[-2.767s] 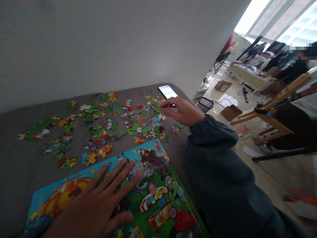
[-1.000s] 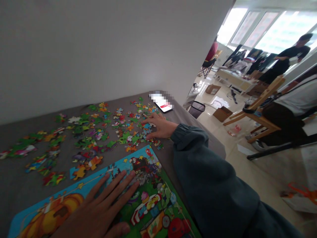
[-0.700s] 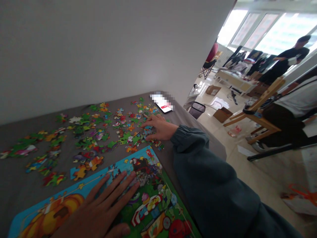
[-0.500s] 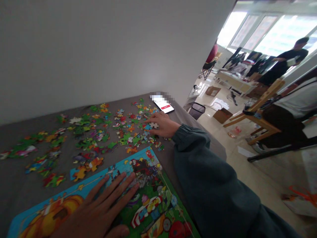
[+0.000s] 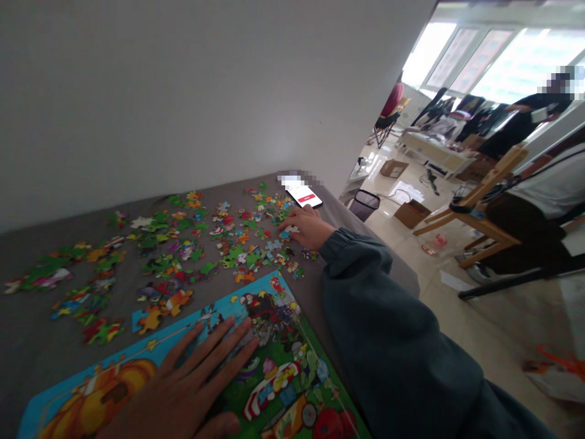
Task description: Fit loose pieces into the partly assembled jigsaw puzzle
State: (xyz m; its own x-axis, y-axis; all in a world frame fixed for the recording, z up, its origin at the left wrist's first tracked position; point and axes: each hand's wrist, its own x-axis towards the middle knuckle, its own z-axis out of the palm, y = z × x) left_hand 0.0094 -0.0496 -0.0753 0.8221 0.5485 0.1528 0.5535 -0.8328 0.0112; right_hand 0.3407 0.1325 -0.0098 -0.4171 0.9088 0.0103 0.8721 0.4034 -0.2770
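Observation:
My left hand (image 5: 183,378) lies flat, fingers spread, on a colourful cartoon picture board (image 5: 278,332) with a blue and green ground. Beyond the board, my right hand (image 5: 311,227) is low over the loose jigsaw pieces, its fingers bent together. A pale-backed puzzle piece (image 5: 291,229) shows between its thumb and fingers, mostly covered by them. Many jigsaw pieces (image 5: 235,253) are strewn in clusters over the grey cloth, and an orange piece (image 5: 150,320) sits at the board's upper edge.
A lit phone (image 5: 305,196) rests by the wall at the far corner of the grey-covered table (image 5: 27,360). To the right are a wooden chair (image 5: 484,210) with a seated person, cardboard boxes (image 5: 411,212) and a black mesh bin (image 5: 364,204). Another person stands near the windows.
My right hand has moved slightly right with the puzzle piece, its fingers now curled more over it. The left hand stays flat on the board.

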